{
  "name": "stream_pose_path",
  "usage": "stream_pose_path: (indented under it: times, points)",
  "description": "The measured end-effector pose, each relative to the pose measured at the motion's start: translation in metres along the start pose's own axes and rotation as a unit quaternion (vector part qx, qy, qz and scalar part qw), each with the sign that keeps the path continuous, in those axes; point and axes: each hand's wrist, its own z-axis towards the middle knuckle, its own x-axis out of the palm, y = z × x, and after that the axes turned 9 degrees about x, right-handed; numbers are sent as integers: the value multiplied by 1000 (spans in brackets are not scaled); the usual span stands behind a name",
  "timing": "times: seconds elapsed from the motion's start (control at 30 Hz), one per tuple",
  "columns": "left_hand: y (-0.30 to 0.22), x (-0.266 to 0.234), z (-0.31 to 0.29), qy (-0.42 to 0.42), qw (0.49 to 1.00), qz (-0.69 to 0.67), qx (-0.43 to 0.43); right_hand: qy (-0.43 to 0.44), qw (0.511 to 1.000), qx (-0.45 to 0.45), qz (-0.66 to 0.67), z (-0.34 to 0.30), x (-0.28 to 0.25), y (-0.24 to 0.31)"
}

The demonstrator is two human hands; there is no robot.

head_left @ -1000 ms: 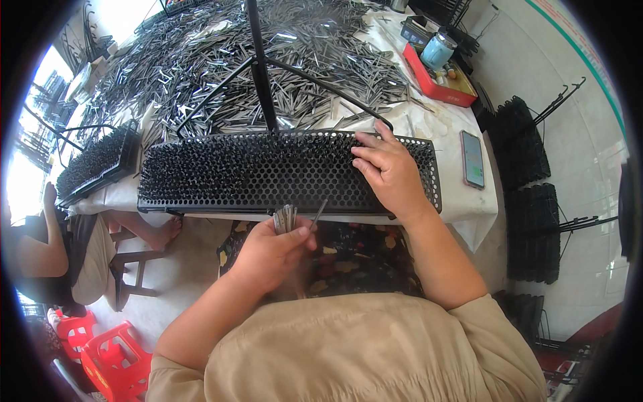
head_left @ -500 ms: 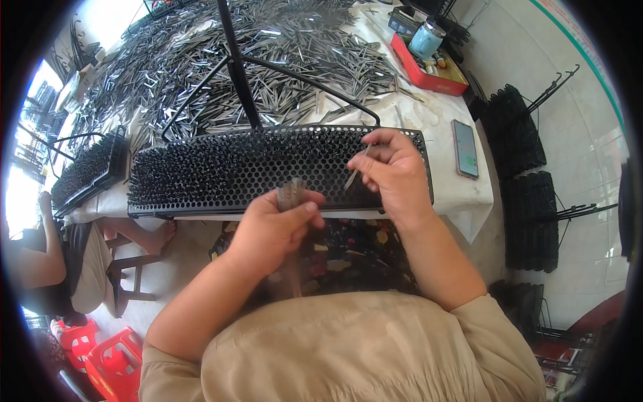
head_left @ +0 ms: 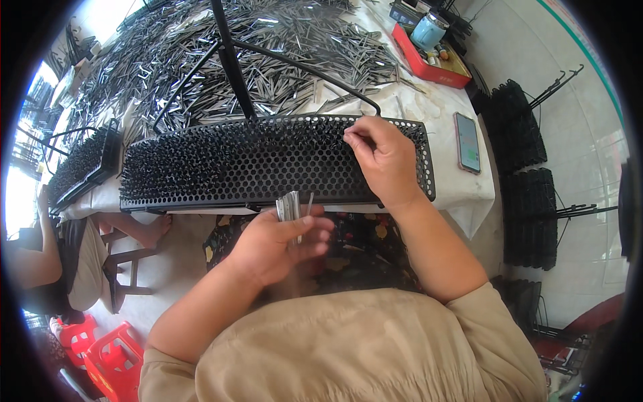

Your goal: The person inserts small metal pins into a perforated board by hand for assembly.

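Observation:
A long black perforated rack lies along the table's near edge. Black strips stand packed in its holes at the left and along the back; bare holes show through the middle front and right end. Just in front of the rack, my left hand grips a bundle of thin grey strips, with one strip leaning apart from the rest. Over the rack's right part, my right hand is closed in a pinch at the edge of the standing strips. Whatever its fingertips hold is too small to make out.
A heap of loose strips covers the far table. At right are a phone, a red tray and a blue jar. A second filled rack and a seated person are at left. Black racks line the wall.
My right hand has moved slightly left and down onto the rack; the strip seen in its fingers no longer shows. My left hand has lowered a little, its fingers loosening around the bundle.

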Motion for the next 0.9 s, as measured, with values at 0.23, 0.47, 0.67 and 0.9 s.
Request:
stream_pose_path:
  times: [0.23, 0.47, 0.67, 0.9]
  points:
    - [11, -10, 4, 23, 999, -18, 25, 14, 988, -121, -97, -17, -1, 20]
    - [15, 3, -4, 72, 994, -4, 77, 301, 911, 173, 224, -54, -3, 37]
    - [6, -12, 2, 12, 998, 53, 16, 122, 923, 237, 277, -19, -13, 30]
    - [8, -2, 4, -17, 999, -27, 18, -62, 996, 14, 63, -6, -7, -12]
